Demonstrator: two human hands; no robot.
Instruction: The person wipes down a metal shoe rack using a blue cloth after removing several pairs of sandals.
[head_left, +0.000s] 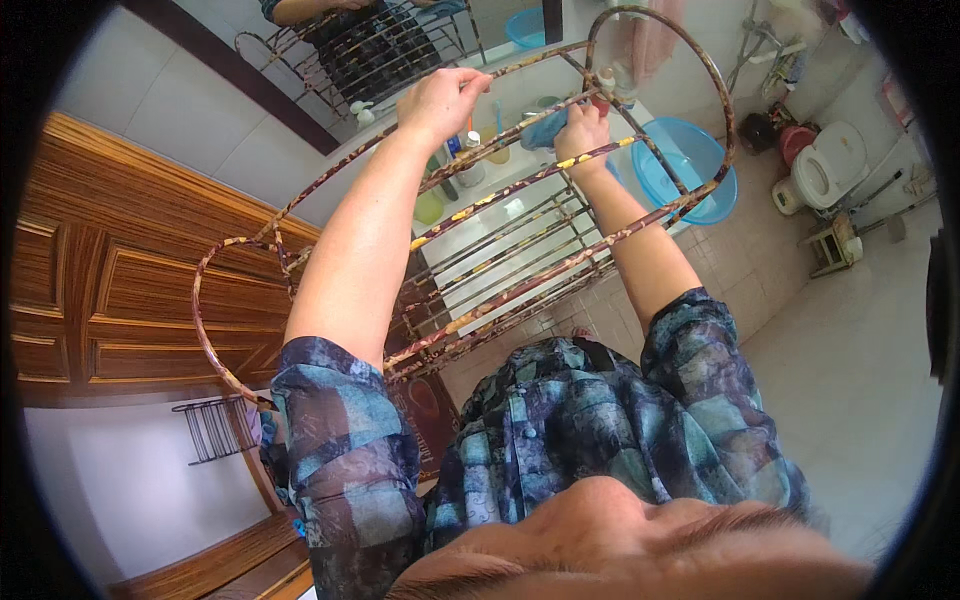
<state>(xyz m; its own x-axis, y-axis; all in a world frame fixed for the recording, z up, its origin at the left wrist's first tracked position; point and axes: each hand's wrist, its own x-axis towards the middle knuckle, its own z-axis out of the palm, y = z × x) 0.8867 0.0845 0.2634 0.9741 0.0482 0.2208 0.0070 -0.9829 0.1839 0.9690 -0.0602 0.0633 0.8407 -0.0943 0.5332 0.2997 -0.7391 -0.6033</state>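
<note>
A wire-like metal tube rack (525, 181), mottled brown and yellow with looped ends, is raised in front of me over a white washbasin counter. My left hand (439, 101) is closed around its far top rail, left of the middle. A bunched blue cloth (544, 133) is in my right hand (583, 142), which reaches in among the rails near the rack's right end. The cloth lies against or close to a rail; exact contact is hard to see. My forearms hide parts of the rack's left and right sides.
On the counter's right stands a light-blue plastic basin (694, 135). Bottles and cups, including a green cup (429, 208), sit along the back below a dark-framed mirror (495, 30). A wooden door (150, 300) is at left, a white toilet (821, 176) at right.
</note>
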